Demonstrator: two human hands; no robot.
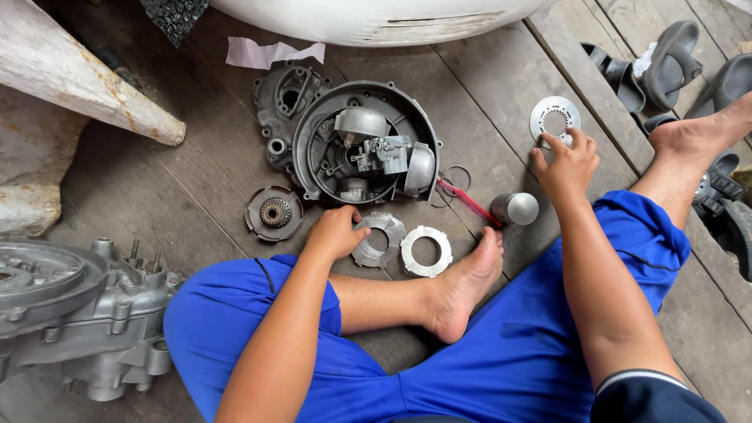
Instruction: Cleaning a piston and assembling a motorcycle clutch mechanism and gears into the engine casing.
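Left hand (335,233) pinches grey notched clutch plate (379,239) | right hand (565,163) presses fingertips on toothed silver ring (554,117), nothing gripped | lift plates flat off the wooden floor (486,86).

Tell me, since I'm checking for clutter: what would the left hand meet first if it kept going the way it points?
Probably the round grey metal engine cover just beyond the left hand, though height is unclear.
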